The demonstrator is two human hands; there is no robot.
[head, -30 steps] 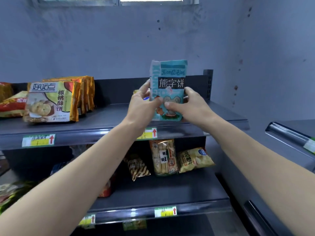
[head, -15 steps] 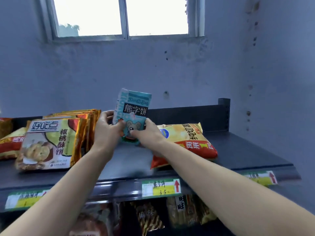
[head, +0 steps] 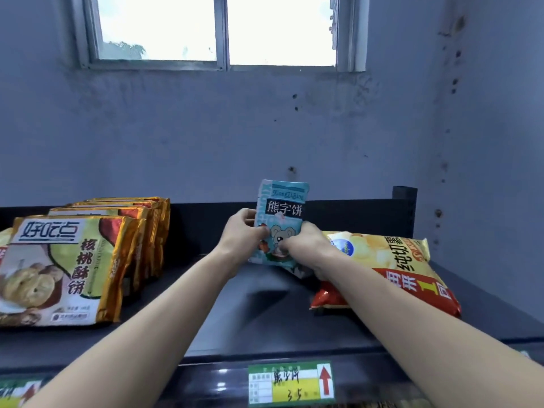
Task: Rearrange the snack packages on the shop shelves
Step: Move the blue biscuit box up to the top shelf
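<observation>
Dark metal shelf [head: 265, 325] — both hands [head: 244, 240] grip glossy teal biscuit pack [head: 284, 201].

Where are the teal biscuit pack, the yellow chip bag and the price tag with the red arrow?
teal biscuit pack [head: 284, 208]: head view, on its black name band.
yellow chip bag [head: 391, 257]: head view, on its yellow upper face.
price tag [head: 294, 391]: head view, on its yellow field.
</observation>
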